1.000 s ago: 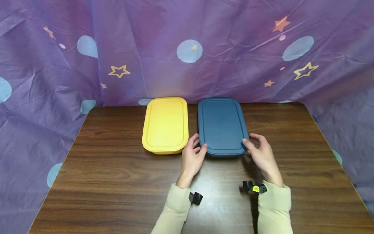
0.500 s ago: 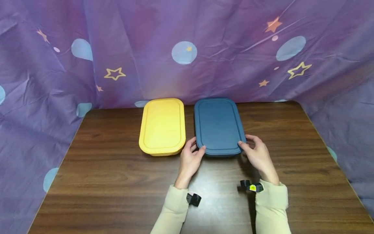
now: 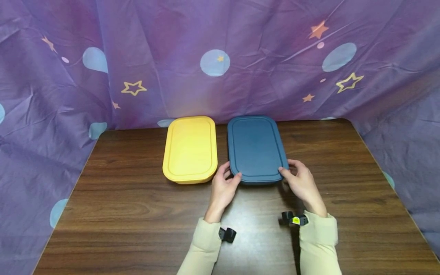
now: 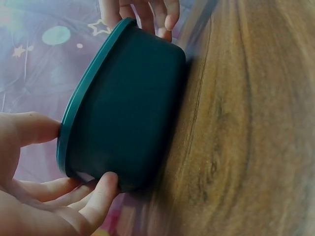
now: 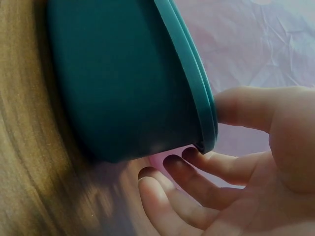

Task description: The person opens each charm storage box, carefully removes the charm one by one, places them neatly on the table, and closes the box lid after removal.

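A blue rectangular food container [image 3: 256, 149] with a lid of the same colour sits on the table near its back edge. My left hand [image 3: 222, 193] holds its near left corner, the thumb on the lid's rim and the fingers along the side. At the near right corner my right hand [image 3: 304, 187] grips likewise. In the left wrist view the container [image 4: 128, 98] shows its deep near wall, with fingertips against its lower side. The right wrist view has the thumb at the lid's edge and a fingertip below the rim; the other fingers are curled beside the wall.
Left of the blue container stands a yellow lidded container [image 3: 190, 149], a narrow gap between them, close to the left hand's fingers. A purple curtain [image 3: 178, 57] with stars hangs behind the wooden table [image 3: 137, 214]. Small black cameras [image 3: 227, 235] sit on the wrists.
The whole head view has shifted slightly, so everything appears a little further left. Both hands keep their places at the blue container's near corners, and neither container has visibly moved on the table.
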Tool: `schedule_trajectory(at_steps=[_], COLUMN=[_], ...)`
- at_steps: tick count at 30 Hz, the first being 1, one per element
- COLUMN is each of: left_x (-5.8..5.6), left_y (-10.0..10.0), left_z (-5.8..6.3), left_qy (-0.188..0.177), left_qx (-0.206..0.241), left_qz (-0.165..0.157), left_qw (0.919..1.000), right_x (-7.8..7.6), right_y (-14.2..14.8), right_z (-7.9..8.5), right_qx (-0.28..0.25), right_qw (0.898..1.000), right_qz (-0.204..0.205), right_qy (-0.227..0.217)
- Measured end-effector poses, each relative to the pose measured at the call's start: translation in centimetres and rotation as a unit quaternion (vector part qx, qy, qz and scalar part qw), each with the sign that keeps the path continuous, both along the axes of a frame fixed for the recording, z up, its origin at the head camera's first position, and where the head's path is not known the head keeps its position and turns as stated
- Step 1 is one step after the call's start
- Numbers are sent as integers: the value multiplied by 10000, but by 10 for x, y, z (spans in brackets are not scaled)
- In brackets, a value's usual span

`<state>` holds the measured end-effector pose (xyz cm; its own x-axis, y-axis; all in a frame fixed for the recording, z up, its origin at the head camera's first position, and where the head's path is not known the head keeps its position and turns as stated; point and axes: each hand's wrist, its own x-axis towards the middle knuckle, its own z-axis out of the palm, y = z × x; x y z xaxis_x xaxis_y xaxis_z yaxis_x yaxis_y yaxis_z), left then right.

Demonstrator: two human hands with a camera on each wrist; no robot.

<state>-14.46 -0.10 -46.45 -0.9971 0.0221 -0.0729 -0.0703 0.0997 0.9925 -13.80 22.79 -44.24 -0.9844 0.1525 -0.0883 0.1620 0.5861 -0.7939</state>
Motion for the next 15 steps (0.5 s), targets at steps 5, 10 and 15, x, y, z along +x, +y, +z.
schedule_trajectory(at_steps=[5,10,15], left_x=[2,2,2], left_y=[0,1,2], left_z=[2,2,5], left_qy=[16,21,-3], left_qx=[-189,-282,-336], left_qz=[-52,-82,-33], left_qw=[9998,9996,9994], right_x=[1,2,1], right_y=[0,0,-1], right_z=[1,3,5], right_qx=[18,101,183], right_qw=[10000,9999,9996], right_qz=[26,36,79], right_qy=[-20,60,179])
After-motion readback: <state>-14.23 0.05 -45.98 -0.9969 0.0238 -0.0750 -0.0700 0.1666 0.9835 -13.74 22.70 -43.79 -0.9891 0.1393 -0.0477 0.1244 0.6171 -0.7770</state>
